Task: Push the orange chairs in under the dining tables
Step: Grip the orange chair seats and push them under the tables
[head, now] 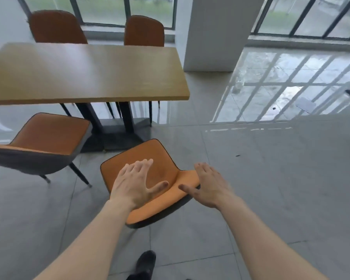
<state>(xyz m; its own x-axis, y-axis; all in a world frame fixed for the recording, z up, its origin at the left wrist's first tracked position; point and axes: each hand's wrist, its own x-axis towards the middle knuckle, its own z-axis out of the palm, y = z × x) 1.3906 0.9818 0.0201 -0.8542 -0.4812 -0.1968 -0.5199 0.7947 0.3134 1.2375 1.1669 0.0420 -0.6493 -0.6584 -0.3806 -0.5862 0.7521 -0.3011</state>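
a long wooden dining table (85,71) fills ten o'clock. the nearest orange chair (150,158) stands clear of it at six o'clock, seat toward the table, angled. left hand (133,183) and right hand (209,184) hover spread flat over its backrest, gripping nothing; whether they touch it is unclear.
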